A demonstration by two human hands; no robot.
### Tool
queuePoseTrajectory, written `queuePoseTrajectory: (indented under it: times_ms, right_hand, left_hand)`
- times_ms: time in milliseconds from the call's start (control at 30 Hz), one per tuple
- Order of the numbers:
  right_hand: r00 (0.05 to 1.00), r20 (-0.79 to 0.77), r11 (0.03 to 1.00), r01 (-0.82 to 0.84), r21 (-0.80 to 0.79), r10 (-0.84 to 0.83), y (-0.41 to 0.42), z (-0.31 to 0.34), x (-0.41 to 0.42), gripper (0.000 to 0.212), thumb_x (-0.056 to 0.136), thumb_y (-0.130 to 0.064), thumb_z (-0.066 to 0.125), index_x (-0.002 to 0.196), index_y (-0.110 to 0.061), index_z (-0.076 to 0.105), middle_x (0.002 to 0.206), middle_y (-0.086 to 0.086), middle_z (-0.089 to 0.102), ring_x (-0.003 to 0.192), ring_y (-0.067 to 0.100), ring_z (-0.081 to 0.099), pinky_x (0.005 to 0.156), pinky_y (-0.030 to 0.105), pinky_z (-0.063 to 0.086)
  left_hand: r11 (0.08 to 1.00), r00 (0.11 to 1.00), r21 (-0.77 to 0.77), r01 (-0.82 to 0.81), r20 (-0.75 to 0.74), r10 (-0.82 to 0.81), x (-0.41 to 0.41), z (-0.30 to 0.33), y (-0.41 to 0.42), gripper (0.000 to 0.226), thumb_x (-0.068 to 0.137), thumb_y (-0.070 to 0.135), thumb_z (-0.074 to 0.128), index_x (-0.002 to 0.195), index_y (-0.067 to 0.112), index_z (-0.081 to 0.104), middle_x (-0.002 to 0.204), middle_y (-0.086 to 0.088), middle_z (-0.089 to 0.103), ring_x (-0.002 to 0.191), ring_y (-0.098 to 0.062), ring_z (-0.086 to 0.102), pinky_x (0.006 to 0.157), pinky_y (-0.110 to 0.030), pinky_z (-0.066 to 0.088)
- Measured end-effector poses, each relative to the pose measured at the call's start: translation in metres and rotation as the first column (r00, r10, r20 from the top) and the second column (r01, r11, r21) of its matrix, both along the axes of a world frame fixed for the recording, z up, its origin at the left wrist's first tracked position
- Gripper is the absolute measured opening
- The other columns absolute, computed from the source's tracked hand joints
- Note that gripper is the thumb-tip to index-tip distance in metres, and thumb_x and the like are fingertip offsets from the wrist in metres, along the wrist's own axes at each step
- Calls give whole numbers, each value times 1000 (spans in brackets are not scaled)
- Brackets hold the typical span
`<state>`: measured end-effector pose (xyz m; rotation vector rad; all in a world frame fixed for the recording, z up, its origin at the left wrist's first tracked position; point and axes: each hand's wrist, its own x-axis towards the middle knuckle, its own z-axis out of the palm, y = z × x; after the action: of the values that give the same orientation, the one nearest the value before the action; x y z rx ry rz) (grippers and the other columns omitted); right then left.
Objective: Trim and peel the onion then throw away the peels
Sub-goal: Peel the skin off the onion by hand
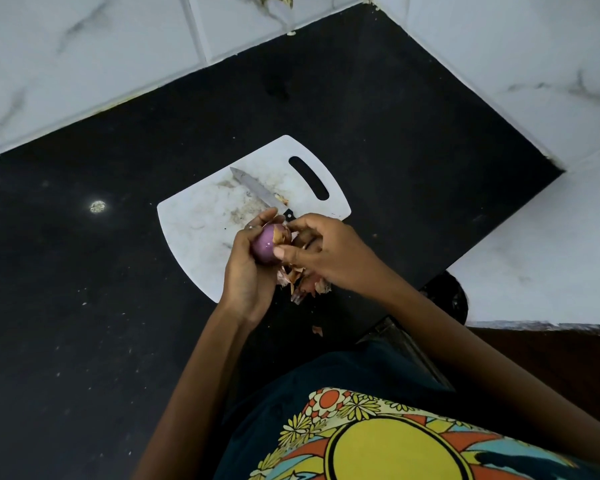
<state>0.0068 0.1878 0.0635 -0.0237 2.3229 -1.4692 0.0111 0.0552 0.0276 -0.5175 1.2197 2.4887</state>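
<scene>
My left hand (248, 268) grips a purple onion (264, 247) above the near edge of a white cutting board (201, 233). Part of its dry brown skin still clings to the top. My right hand (321, 252) pinches that skin beside the onion, thumb against the bulb. A heap of loose peels (305, 285) lies under my hands at the board's near corner. A knife (257, 192) rests on the board behind my hands, blade pointing away to the left, its black handle partly hidden by my fingers.
The board lies on a black countertop (84, 271) in a corner of white marble-patterned tiled walls (84, 53). One stray peel scrap (317, 330) sits on the counter near its front edge. A white ledge (541, 258) stands at the right.
</scene>
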Motion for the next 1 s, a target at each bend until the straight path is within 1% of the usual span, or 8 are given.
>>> queuePoseTrajectory:
  times_ms: [133, 233, 300, 367, 500, 600, 733, 1000]
  right_hand:
    - [996, -88, 995, 15, -95, -23, 2, 1, -1, 37, 79, -11, 74, 113, -16, 61, 100, -3, 65, 83, 8, 65, 76, 19, 54]
    - [991, -131, 996, -40, -80, 30, 6, 2, -7, 50, 76, 0, 72, 122, -16, 60, 115, -4, 62, 96, 13, 65, 83, 24, 55]
    - [992, -119, 997, -43, -71, 35, 8, 3, -10, 48, 78, 2, 67, 122, -18, 61, 117, -2, 64, 95, 14, 66, 83, 27, 56]
    - [997, -78, 996, 20, -89, -27, 10, 3, -12, 38, 82, -3, 64, 117, -18, 65, 112, -3, 68, 90, 12, 67, 82, 30, 57]
    - [984, -90, 984, 140, -110, -150, 6, 2, -9, 24, 80, -20, 73, 103, -13, 71, 97, -2, 73, 77, 12, 70, 75, 30, 58]
    - [974, -142, 984, 170, -55, -177, 4, -1, -9, 22, 76, -19, 76, 96, -12, 73, 86, -3, 73, 71, 9, 70, 70, 27, 59]
    - [972, -173, 987, 159, -14, -159, 5, -2, -11, 18, 72, -15, 75, 90, -13, 74, 78, -3, 74, 70, 9, 70, 69, 26, 59]
    - [977, -68, 970, 192, -151, -204, 12, -6, -11, 17, 77, 3, 69, 93, -4, 72, 83, 10, 73, 72, 18, 70, 69, 29, 60]
  left_hand:
    - [975, 987, -156, 155, -13, -159, 2, 4, -4, 49, 102, 39, 20, 114, 14, 61, 109, -5, 70, 106, -20, 65, 92, -36, 48]
    - [910, 953, -298, 288, -1, -302, 3, 3, -5, 64, 96, 57, 8, 106, 26, 63, 97, 3, 75, 90, -10, 70, 79, -28, 53]
    - [885, 946, -358, 299, -15, -325, 4, 0, -4, 60, 97, 55, 10, 106, 24, 61, 81, 3, 74, 73, -7, 69, 69, -23, 50]
    - [891, 952, -365, 270, -37, -303, 4, -2, -4, 53, 100, 52, 17, 112, 19, 57, 81, 3, 73, 70, -7, 67, 62, -19, 50]
    - [883, 954, -410, 230, -83, -287, 6, -7, -2, 54, 91, 60, 33, 132, 26, 44, 128, -7, 60, 113, -22, 61, 83, -34, 49]
    - [887, 957, -408, 215, -95, -276, 9, -6, 2, 49, 93, 55, 34, 135, 30, 37, 131, -5, 57, 114, -19, 61, 91, -39, 50]
    - [907, 959, -369, 203, -113, -260, 10, -5, 3, 36, 104, 36, 25, 137, 25, 33, 125, -1, 58, 99, -6, 66, 80, -26, 50]
    - [984, 984, -90, 151, -76, -158, 8, 1, 4, 34, 103, 27, 24, 129, 15, 43, 103, 0, 68, 81, -8, 67, 63, -20, 52]
